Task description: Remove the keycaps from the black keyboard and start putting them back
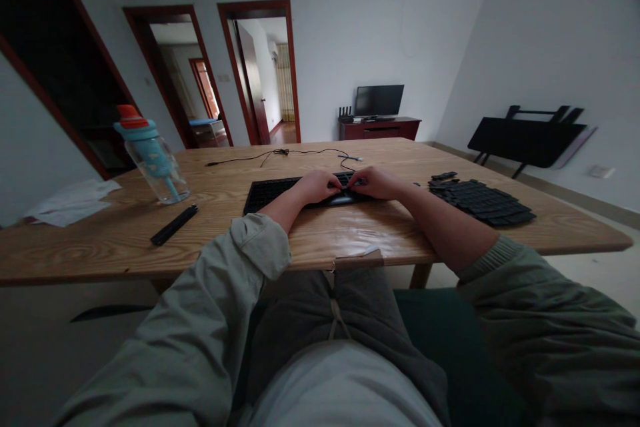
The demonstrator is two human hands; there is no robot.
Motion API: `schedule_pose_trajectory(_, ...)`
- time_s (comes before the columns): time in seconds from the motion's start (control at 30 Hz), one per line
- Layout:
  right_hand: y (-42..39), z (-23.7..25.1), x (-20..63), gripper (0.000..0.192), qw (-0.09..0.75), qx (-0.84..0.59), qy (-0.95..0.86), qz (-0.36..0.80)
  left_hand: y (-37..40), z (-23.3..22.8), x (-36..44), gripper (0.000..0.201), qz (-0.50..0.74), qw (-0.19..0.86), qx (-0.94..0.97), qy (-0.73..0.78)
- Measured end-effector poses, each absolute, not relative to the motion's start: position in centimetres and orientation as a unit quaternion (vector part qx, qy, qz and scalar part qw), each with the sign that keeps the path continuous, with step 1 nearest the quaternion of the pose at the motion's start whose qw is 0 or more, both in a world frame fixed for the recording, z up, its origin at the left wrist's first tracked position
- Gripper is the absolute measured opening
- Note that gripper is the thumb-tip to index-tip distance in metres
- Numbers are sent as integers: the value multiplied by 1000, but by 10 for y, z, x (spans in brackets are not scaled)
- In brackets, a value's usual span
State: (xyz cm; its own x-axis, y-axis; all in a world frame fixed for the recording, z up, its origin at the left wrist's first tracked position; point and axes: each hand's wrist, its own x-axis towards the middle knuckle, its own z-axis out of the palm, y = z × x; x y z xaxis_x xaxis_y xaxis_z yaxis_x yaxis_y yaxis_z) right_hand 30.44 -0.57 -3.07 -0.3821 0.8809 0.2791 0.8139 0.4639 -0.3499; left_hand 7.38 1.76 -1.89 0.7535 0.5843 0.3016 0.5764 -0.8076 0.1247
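Observation:
A black keyboard (260, 195) lies on the wooden table in front of me, partly covered by my hands and forearms. My left hand (319, 185) rests over its middle, thumb and fingers pinched together. Close beside it, my right hand (376, 183) is also closed in a pinch above the keyboard's right part. Whatever sits between the fingertips is too small and dark to name. To the right of my right forearm, several loose black keycaps (483, 202) are laid together in a flat patch.
A clear bottle (159, 161) with a blue and orange top stands at the left, near white tissues (75, 201) and a black strip (174, 225). A thin cable (300, 151) runs behind the keyboard. The wooden table's (310, 240) front edge is close to my lap.

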Motion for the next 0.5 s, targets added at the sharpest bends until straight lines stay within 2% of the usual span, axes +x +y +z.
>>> schedule_pose_trajectory(0.5,-7,-30,304,28,215,-511,-830,69,13,-16,74,31,154,-15,941,301)
